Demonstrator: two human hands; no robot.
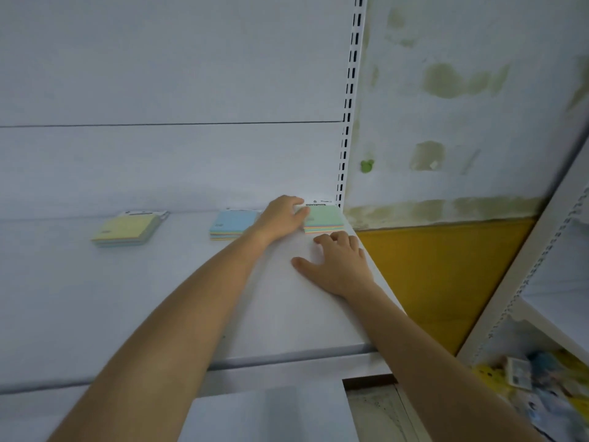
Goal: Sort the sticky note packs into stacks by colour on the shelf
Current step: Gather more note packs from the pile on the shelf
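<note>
Right hand (334,266) rests on shelf (127,298); left hand (280,218) grips green stack (326,218).

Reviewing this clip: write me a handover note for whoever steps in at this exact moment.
Left hand: fingers curled on the left edge of the green-topped pack, at the shelf's back right corner.
Right hand: rests open on the shelf just in front of that pack, holding nothing.
Things: yellow-topped pack left, blue-topped pack middle, green-topped right, all along the back, apart.
Done: three colour groups laid out.
Left: probably square up the green one and let go. Whether more packs wait elsewhere cannot be told.
</note>
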